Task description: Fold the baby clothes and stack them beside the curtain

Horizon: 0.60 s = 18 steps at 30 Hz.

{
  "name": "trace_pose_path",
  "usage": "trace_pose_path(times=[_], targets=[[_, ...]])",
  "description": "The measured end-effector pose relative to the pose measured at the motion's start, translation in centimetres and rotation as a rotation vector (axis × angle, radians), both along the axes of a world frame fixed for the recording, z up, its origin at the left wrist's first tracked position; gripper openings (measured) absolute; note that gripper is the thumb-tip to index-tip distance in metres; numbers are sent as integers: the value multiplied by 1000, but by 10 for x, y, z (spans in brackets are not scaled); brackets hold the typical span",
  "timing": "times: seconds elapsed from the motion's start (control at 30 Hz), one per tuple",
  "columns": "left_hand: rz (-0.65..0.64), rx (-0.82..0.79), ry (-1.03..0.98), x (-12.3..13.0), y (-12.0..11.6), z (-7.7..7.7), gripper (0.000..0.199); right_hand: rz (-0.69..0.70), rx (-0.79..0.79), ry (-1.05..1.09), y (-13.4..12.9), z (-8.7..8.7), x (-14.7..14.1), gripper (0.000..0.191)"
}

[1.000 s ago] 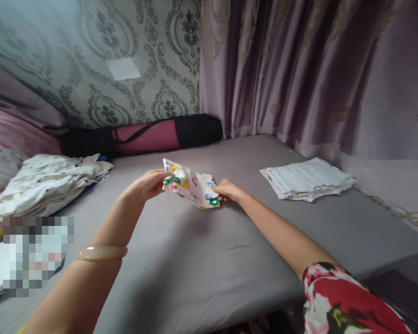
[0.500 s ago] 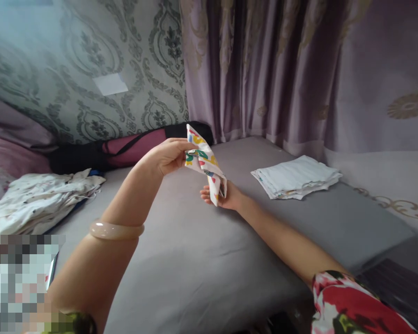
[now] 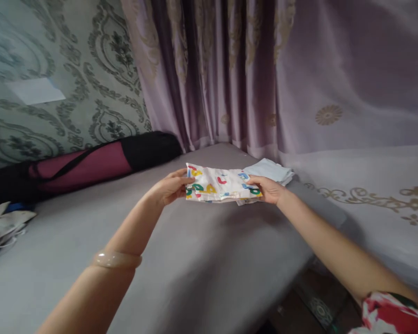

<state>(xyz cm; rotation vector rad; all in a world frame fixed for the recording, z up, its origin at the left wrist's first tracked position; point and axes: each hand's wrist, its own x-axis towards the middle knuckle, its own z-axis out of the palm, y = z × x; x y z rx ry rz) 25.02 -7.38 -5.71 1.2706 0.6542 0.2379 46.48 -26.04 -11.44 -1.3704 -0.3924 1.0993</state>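
Note:
A folded white cloth (image 3: 219, 183) with colourful printed shapes is stretched level between my two hands, above the grey bed. My left hand (image 3: 172, 185) grips its left end between thumb and fingers. At the right end, my right hand (image 3: 266, 188) pinches the cloth, thumb on top. Just behind the cloth and my right hand lies a stack of white cloths (image 3: 270, 170), partly hidden by them. A pale bangle (image 3: 117, 260) circles my left forearm.
The grey bed sheet (image 3: 132, 260) spreads beneath my arms. A long black and maroon bag (image 3: 87, 164) lies along the patterned wall. Crumpled pale clothes (image 3: 3, 227) are at the left edge. Purple curtains (image 3: 209, 69) hang behind the bed.
My right hand has closed on the cloth's right end, and the cloth has gone from hanging slanted to stretched flat and level. The view has turned right.

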Motion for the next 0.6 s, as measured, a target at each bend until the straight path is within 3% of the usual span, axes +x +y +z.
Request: trace_pose_path(times=[0.13,0.27,0.4,0.5,0.6], targets=[[-11,-4,19,38,-20,-19,45,-26,-92,-212,-26,15,36,37],[-47,-3,32,76,-42,-34,54,-67,-247,-433,-38,23,80,42],[16,0,22,113,-64,-48,63,-155,-425,-675,-35,23,128,50],[70,-9,-10,139,-76,-60,63,-141,-555,-893,-25,22,161,55],[115,-12,-35,163,-83,-76,64,-125,-529,-1020,-16,17,182,56]])
